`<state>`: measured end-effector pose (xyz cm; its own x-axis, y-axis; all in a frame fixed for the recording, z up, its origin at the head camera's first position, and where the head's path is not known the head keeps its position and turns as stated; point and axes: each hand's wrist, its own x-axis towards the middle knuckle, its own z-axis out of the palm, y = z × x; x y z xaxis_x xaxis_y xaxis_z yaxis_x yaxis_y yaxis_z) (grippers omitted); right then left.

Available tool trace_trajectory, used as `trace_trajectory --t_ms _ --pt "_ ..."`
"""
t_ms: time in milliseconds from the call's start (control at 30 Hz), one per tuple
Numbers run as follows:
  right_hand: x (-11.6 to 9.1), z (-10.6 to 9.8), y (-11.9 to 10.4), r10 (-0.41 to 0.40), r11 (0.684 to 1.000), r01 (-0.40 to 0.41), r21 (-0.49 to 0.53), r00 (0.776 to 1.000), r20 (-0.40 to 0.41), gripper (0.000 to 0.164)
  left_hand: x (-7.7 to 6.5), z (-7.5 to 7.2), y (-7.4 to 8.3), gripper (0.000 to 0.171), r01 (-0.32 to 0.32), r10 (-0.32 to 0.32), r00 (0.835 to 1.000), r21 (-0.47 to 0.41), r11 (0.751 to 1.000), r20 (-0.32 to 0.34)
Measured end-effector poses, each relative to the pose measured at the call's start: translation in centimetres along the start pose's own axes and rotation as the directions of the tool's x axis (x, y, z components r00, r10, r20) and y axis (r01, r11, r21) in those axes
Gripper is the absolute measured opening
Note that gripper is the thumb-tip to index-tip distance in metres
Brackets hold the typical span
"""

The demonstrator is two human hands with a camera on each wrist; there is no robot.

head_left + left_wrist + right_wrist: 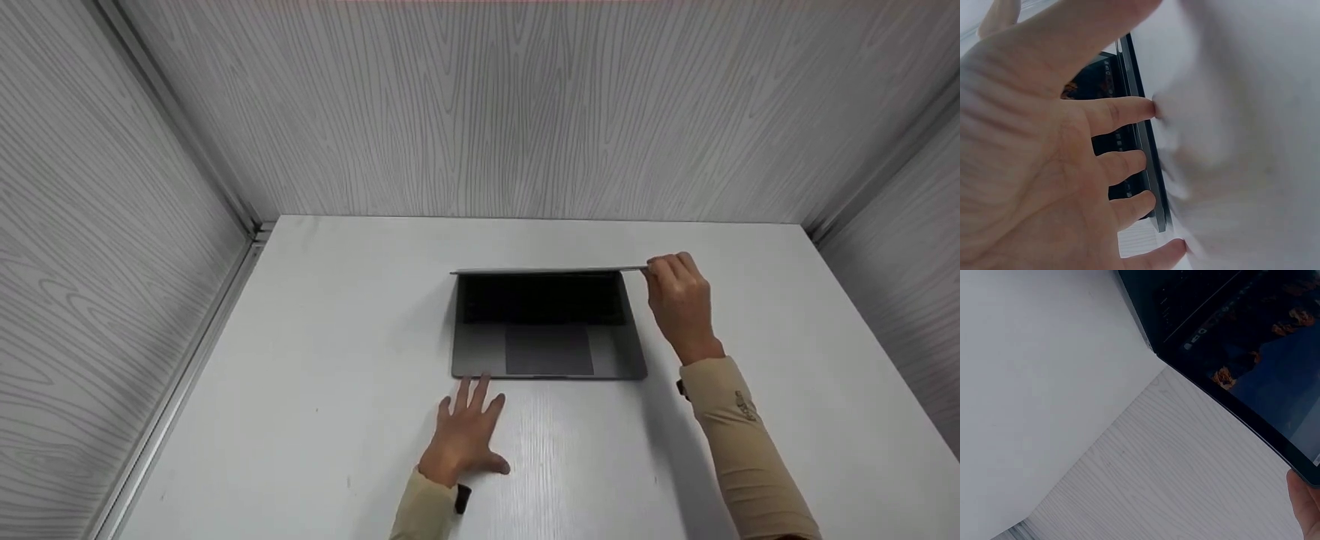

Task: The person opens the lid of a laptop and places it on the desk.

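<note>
A grey laptop (pixel 480 352) sits on the white table, its front edge toward me. Its lid (pixel 540 270) is raised and looks like a thin edge-on strip in the head view. The right wrist view shows the lit screen (pixel 1280 382) with a picture on it. My right hand (pixel 681 304) pinches the lid's upper right corner. Fingers spread, my left hand (pixel 463 435) is at the laptop's front edge, left of the trackpad (pixel 549 350). In the left wrist view its fingertips (pixel 1145 107) reach the front edge and the tabletop. Shadow hides most of the keyboard.
The white table (pixel 337 322) extends around the laptop on all sides. A wood-grain panel (pixel 510 112) rises behind it, with more panels at the left (pixel 97 262) and right (pixel 900 247). A metal rail (pixel 195 360) runs along the left edge.
</note>
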<state>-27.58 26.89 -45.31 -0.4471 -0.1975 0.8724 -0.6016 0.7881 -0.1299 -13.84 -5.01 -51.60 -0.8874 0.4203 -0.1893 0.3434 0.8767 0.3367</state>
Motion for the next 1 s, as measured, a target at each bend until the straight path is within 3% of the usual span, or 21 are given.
trace_trajectory --t_ms 333,1000 --pt "0.6 0.5 0.2 0.032 0.995 -0.043 -0.087 0.992 -0.125 0.019 0.1 -0.1 0.1 0.101 -0.008 0.008 1.0 0.029 1.0 -0.008" --pt "1.5 1.8 0.3 0.047 0.997 -0.06 -0.058 0.977 -0.206 0.013 -0.1 -0.3 0.0 0.101 -0.016 0.016 1.0 0.002 1.0 -0.006"
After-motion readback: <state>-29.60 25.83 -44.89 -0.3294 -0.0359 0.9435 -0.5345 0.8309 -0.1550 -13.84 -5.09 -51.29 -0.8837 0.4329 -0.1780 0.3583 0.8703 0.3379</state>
